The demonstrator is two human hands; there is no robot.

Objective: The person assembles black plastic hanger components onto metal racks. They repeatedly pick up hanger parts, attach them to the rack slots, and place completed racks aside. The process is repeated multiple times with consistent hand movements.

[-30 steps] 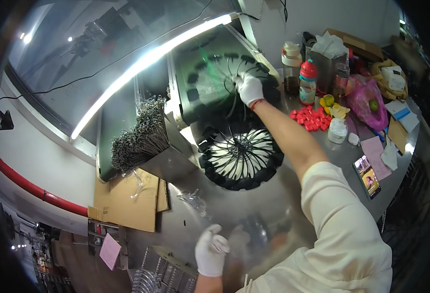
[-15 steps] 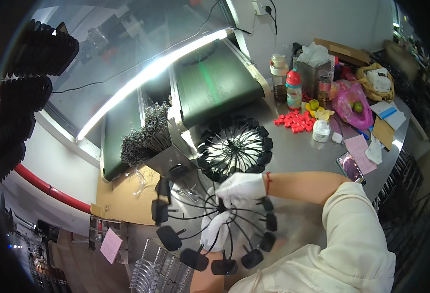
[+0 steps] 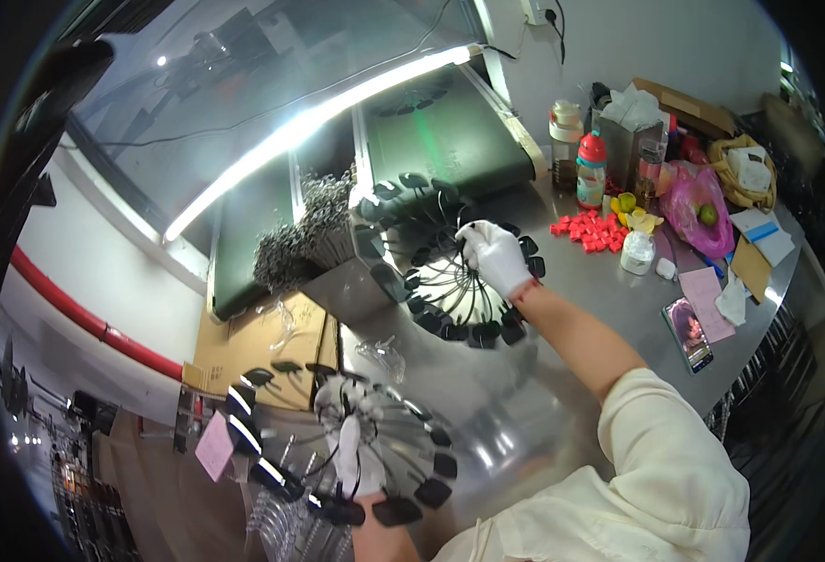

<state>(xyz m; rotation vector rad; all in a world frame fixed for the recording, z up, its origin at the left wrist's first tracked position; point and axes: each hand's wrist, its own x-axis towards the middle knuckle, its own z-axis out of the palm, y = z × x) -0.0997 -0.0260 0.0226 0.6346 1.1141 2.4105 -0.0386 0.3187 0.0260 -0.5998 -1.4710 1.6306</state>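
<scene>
My left hand (image 3: 349, 448), in a white glove, is closed around the thin stems of a fanned bunch of black paddle-headed pieces (image 3: 397, 510) at the lower left, held above the bench. The bunch is partly blurred. My right hand (image 3: 495, 258), gloved too, pinches thin black stems at a second ring of such pieces (image 3: 483, 334), near the belt's end. Some black heads (image 3: 412, 181) rise above that ring beyond my right fingertips. How many stems the right fingers hold is hidden.
A metal bin of thin wire rods (image 3: 304, 229) stands left of the ring, with cardboard (image 3: 234, 361) beside it. Behind is a green conveyor belt (image 3: 445, 140) under a tube light (image 3: 319, 114). Bottles (image 3: 591, 173), red caps (image 3: 592, 230), a pink bag (image 3: 698, 211) and a phone (image 3: 688, 335) lie right.
My hands have parted. The left hand has carried its bunch down and left; the right hand has left that bunch and reached up to the ring. The view has shifted slightly.
</scene>
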